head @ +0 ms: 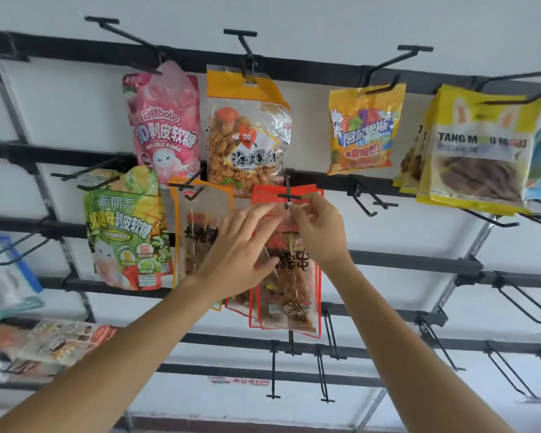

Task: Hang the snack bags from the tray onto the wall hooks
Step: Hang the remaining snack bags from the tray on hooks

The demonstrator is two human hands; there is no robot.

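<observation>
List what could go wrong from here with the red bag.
1. The right hand pinches the top of the red bag at the hook tip; if the hole misses, the bag could drop.
2. The left hand reaches across the neighbouring orange-edged bag and might knock it loose.

Bright, even, diffuse light falls on a white wall; shadows are faint and soft. There is mild glare on the clear bag. Wide-angle distortion bows the rails toward the edges. Packets at lower left are smeared and unfocused; centre print is legible.
</observation>
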